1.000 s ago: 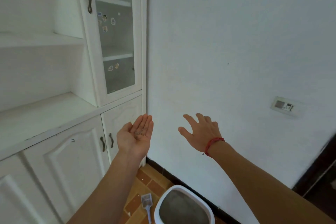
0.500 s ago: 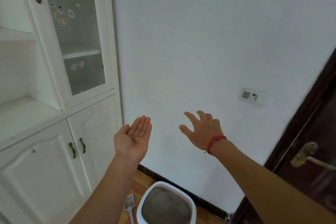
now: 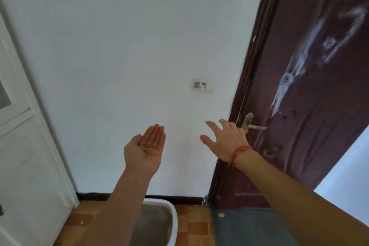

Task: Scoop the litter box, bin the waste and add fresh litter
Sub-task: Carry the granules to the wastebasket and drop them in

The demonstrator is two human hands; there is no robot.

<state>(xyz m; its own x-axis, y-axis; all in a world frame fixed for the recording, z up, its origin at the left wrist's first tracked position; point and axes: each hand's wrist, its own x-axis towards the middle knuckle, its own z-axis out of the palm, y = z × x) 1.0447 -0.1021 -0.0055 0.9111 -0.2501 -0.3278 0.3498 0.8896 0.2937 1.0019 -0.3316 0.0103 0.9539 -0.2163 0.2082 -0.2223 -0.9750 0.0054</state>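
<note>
where the white cabinet (image 3: 24, 156) bounds the left edge of the view, no task item is seen on it. the left hand (image 3: 145, 147) is held palm up in front of the wall, its fingers straight and pressed together, with nothing gripped. a few dark grains (image 3: 149, 144), judged to be litter, lie loose on the palm and finger bases. because the palm is flat rather than cupped, the grains can be shed onto the tiled floor (image 3: 196, 225) if the wrist is tilted or the arm is jolted.

the litter box (image 3: 175, 223) is located low in the view, on the floor against the wall and partly hidden behind the left forearm; grey litter is seen inside it. as the gaze is raised well above it, the box can be kicked or stepped into if a step is taken. no scoop, bin or fresh litter bag is in view, so their positions cannot be stated.

the right hand (image 3: 224, 140) is extended, empty, with fingers spread and relaxed, near the door handle (image 3: 252, 124); contact is not apparent. if the dark door (image 3: 311, 86) is operated with soiled fingers, the handle is likely to be contaminated. the grey mat (image 3: 249, 225) before the door is judged a possible trip point.
</note>
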